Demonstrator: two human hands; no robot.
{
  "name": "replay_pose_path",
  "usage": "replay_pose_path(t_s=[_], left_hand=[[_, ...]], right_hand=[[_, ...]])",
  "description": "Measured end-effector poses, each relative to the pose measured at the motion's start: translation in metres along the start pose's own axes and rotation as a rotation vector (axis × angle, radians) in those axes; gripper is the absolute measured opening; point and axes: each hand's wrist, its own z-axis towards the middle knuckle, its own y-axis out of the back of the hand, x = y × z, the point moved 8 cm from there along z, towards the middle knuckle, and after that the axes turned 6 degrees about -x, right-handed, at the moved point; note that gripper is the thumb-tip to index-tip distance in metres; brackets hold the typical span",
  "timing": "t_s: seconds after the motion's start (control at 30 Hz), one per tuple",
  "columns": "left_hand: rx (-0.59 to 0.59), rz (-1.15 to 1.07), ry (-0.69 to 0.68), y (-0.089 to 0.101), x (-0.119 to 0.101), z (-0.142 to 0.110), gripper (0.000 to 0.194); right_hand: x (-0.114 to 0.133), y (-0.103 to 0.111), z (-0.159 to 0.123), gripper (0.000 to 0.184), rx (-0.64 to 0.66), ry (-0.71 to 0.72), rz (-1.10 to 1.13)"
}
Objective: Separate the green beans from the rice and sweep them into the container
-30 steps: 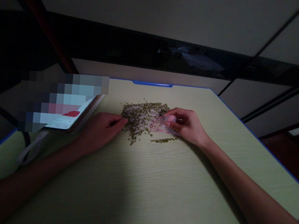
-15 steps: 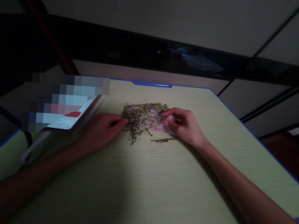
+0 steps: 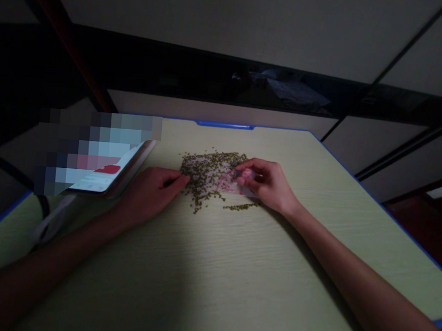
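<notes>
A spread of small green beans point(image 3: 201, 166), like mung beans, lies mid-table, many of them on a thin pale sheet with pink print point(image 3: 227, 186). My left hand point(image 3: 152, 190) rests at the left edge of the spread, thumb and fingers pressed together; whatever is between them, if anything, cannot be made out. Over the right part of the sheet, my right hand point(image 3: 269, 184) is curled, its index finger and thumb slightly apart among the beans. Below the sheet, a short row of beans point(image 3: 240, 207) lies on the wood.
Left of my left hand, a device with a lit screen point(image 3: 97, 181), partly blurred out, leans on a stand with a pale strap point(image 3: 50, 223). The pale table point(image 3: 227, 278) has a blue rim. Behind it are cabinet panels point(image 3: 232, 18) and a dark gap holding a plastic bag point(image 3: 295, 92).
My right hand has shifted slightly left over the printed sheet. My left hand and most of the beans look unmoved.
</notes>
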Motion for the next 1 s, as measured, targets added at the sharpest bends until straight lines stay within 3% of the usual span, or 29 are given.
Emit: replay_pose_path(t_s=[0.3, 1.0], left_hand=[[0.003, 0.003, 0.000, 0.0004, -0.0035, -0.0006, 0.040], [0.023, -0.012, 0.003, 0.0003, -0.0042, -0.0015, 0.040]], right_hand=[[0.0004, 0.0004, -0.0013, 0.018, 0.070, 0.020, -0.003], [0.0001, 0.0054, -0.0042, 0.018, 0.070, -0.002, -0.020]])
